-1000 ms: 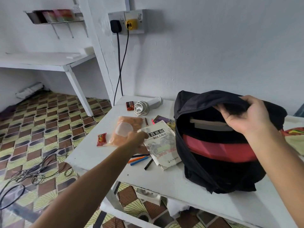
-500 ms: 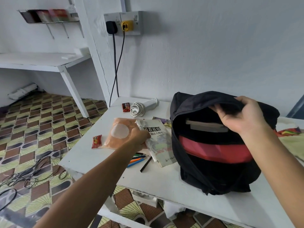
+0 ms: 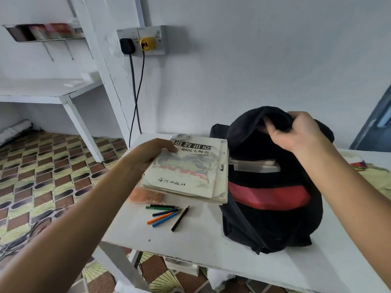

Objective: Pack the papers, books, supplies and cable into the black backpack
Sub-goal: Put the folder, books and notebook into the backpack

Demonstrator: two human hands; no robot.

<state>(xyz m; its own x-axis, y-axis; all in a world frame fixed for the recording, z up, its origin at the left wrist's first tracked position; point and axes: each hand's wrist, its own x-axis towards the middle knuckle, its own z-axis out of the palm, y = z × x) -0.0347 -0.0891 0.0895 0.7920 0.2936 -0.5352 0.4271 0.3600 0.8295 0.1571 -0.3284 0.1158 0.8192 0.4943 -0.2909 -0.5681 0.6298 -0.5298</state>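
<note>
The black backpack [image 3: 273,220] with a red band stands open on the white table [image 3: 211,244]. My right hand [image 3: 296,132] grips its top flap and holds it up. A pale flat item [image 3: 256,166] shows inside the opening. My left hand [image 3: 148,155] holds a worn white book with black Chinese characters [image 3: 188,170] in the air, just left of the backpack's mouth. Several coloured pens and pencils [image 3: 167,214] lie on the table below the book. An orange packet [image 3: 146,195] peeks out under the book.
Two cables [image 3: 135,92] hang from a wall socket [image 3: 141,41] behind the table. A tangle of cable [image 3: 23,235] lies on the patterned floor at left. A white shelf [image 3: 53,92] stands at far left. Colourful cloth [image 3: 372,172] lies right of the backpack.
My left hand has taken hold of the book and lifted it off the table toward the backpack's opening. The right hand keeps holding the flap up.
</note>
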